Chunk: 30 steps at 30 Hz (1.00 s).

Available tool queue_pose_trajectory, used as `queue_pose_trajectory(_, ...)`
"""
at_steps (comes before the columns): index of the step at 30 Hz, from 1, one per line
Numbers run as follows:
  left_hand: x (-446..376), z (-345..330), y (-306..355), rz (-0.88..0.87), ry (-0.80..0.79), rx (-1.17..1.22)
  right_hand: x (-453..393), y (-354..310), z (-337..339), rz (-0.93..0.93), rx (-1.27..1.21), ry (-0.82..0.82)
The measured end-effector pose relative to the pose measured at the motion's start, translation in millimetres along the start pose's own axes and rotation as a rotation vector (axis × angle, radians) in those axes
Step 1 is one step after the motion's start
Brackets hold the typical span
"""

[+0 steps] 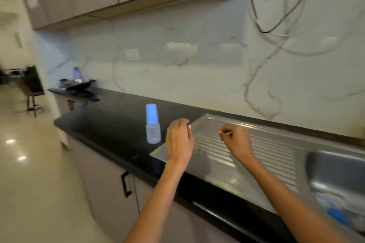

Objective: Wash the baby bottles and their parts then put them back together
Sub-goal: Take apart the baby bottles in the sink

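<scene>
**A:** While both hands hang over the steel drainboard (256, 150) at mid-frame, we've got one baby bottle (153, 127) standing upright on the black worktop (110, 124), just left of the drainboard's edge, blue cap on top. To our eye that one looks put back together, though the blur won't let us swear the cap is seated.

**B:** Agreed. And the grip? We see the left hand (179, 142) near the bottle but apart from it, fingers loosely curled, nothing in them. The right hand (236, 141) sits to the right of it over the ribs, fingers bent in; a pale sliver shows at the fingertips, and we can't tell whether that's a nail or some small part pinched there.

**A:** So we won't call that one. Now look to the lower right corner: the sink basin (335, 171) holds something blue (336, 216) among clear shapes. Too smeared to name, but we'd judge those are more bottle parts waiting.

**B:** Which puts us partway, by our reckoning: one bottle done and parked on the worktop, the rest yet to be washed or assembled in the basin. No water running that we can make out.

**A:** Far up the worktop at the left there's a dark rack (79, 85) with another blue-capped bottle (77, 74) behind it, well apart from the work.
</scene>
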<state>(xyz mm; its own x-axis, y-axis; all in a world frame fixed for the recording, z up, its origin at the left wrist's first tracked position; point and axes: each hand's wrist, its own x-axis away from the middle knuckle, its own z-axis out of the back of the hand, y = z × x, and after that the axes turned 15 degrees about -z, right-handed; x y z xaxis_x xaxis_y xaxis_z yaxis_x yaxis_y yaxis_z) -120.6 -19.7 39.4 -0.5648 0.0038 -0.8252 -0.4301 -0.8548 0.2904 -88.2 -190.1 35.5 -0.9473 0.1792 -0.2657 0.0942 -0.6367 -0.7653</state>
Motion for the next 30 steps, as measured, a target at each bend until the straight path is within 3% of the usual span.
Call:
queue_pose_trajectory(8, -11.2, 17.0, -112.8, 0.164, -0.065, -0.248, -2.7, -42.7, -85.8, 0.148, 0.097, -0.052)
queue_pose_trajectory(14, -23.5, -0.5, -151.1, 0.426, -0.006, -0.057, -15.3, -39.7, -102.2, 0.167, 0.133, -0.050)
queue_pose_trajectory(18, -28.9, -9.7, -158.7, 0.467, 0.016, 0.009, -23.1, -30.6, -100.0, 0.159, 0.151, -0.064)
queue_pose_trajectory(23, -37.8, -19.8, -139.2, 0.361, -0.005, 0.025, -29.2, -14.1, -77.5, 0.119, 0.173, -0.042)
queue_pose_trajectory(30, -45.8, -60.3, -40.5, 0.071, -0.125, 0.161, -33.3, 31.3, 6.8, -0.024, 0.138, 0.050)
